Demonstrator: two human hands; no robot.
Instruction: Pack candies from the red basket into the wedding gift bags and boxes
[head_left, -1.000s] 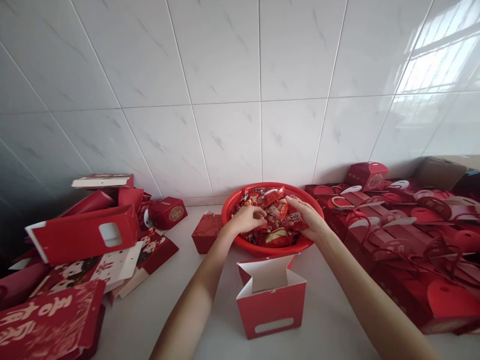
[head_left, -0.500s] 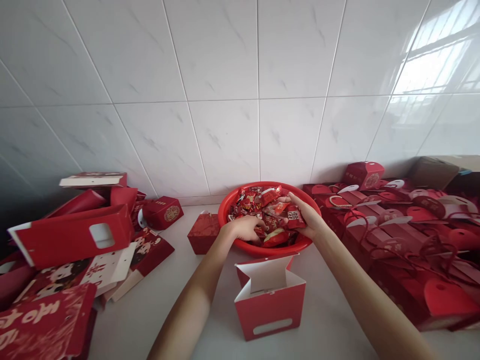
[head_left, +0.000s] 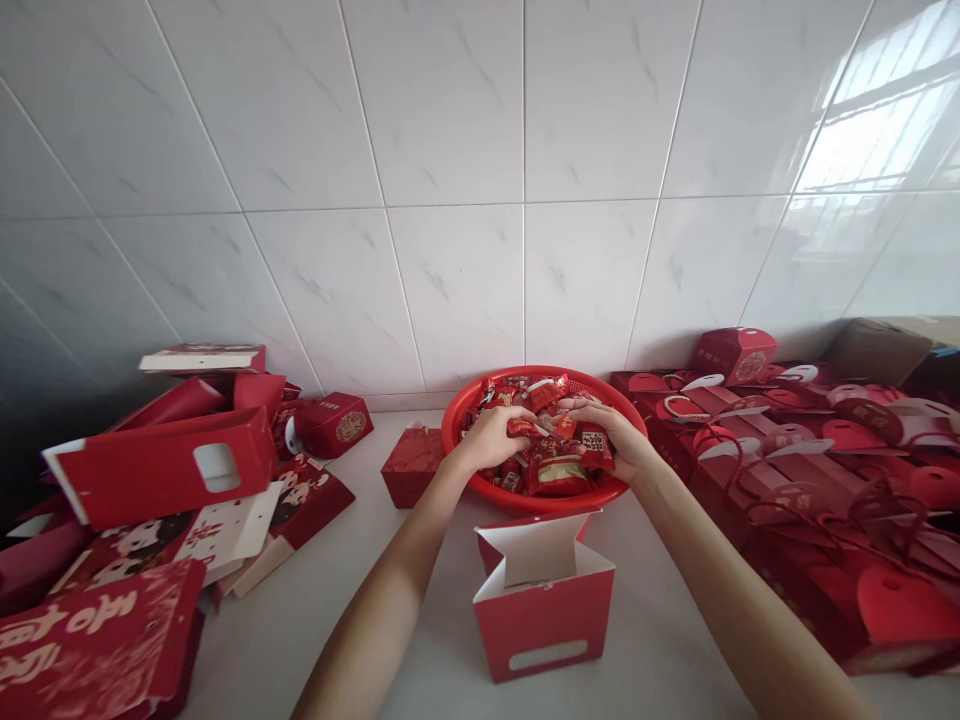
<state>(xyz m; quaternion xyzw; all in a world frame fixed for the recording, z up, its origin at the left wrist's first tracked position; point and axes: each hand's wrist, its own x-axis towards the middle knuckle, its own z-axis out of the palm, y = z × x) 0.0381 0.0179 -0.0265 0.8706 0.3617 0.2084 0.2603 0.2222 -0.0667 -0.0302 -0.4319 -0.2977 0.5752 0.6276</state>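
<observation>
Both hands are in a red plastic basket (head_left: 454,412) filled with small red-wrapped snack packets (head_left: 559,472). My left hand (head_left: 496,437) curls its fingers and thumb around a red packet (head_left: 523,428) on the basket's left side. On the right side, my right hand (head_left: 616,438) is closed around a red packet with a white printed label (head_left: 595,445); the palm hides part of it. Just in front of the basket stands a red paper box (head_left: 547,615), its top flaps raised and its white inside showing. A smaller dark red box (head_left: 411,465) is left of the basket.
Flat and folded red boxes (head_left: 165,470) lie piled on the left of the white counter (head_left: 315,610). Rows of red gift boxes with cord handles (head_left: 795,450) fill the right side. A tiled wall (head_left: 465,290) rises behind.
My left hand has risen a little from among the packets, its fingers curled around one. My right hand's fingers have drawn inward. The packets between the hands have shifted.
</observation>
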